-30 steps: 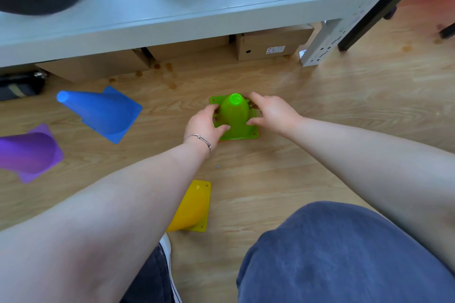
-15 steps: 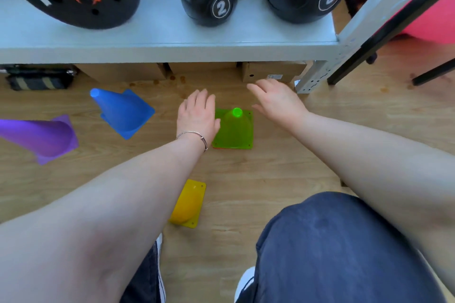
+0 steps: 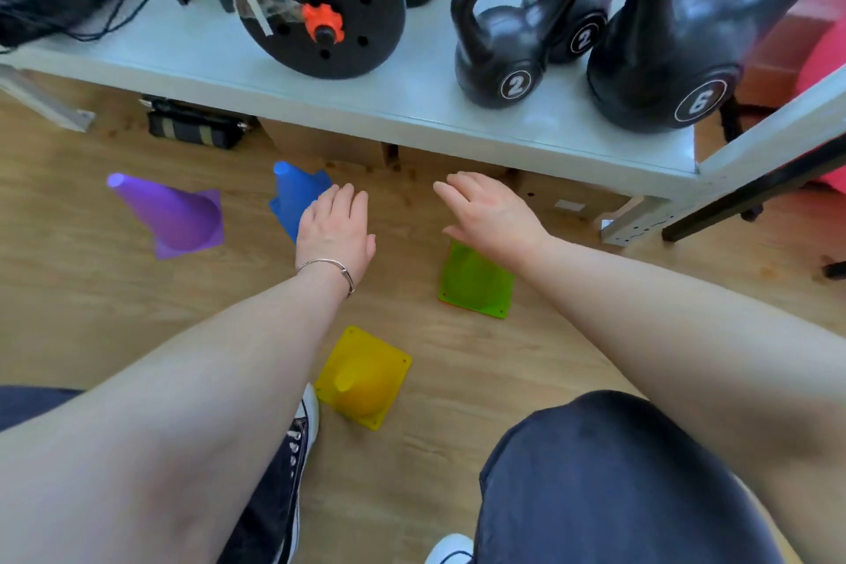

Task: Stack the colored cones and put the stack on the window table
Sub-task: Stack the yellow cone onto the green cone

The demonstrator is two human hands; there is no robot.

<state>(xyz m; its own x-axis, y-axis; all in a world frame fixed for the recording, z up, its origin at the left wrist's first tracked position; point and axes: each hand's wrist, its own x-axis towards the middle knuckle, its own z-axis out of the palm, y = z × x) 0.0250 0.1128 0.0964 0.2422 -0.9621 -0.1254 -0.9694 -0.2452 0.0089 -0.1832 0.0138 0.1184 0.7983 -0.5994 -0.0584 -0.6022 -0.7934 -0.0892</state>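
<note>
Several coloured cones stand on the wooden floor. The green cone (image 3: 476, 282) stands upright, its top hidden under my right hand (image 3: 492, 211), which hovers above it with fingers straight and holds nothing. An orange edge shows under the green base. My left hand (image 3: 336, 229), with a bracelet at the wrist, is flat and empty, partly covering the blue cone (image 3: 293, 197). The purple cone (image 3: 171, 215) stands further left. Near my shoe is the yellow cone (image 3: 364, 378).
A low white shelf (image 3: 366, 101) runs across the back, carrying kettlebells (image 3: 501, 46) and a weight-plate dumbbell (image 3: 320, 0). Cardboard boxes and a black strap bundle (image 3: 192, 128) lie beneath it. My knee (image 3: 609, 481) fills the lower right. A black table leg (image 3: 751, 192) slants at right.
Both hands have let go of the green cone and lifted off it, fingers spread. The left hand has moved left over the blue cone. My view has tilted up toward the shelf.
</note>
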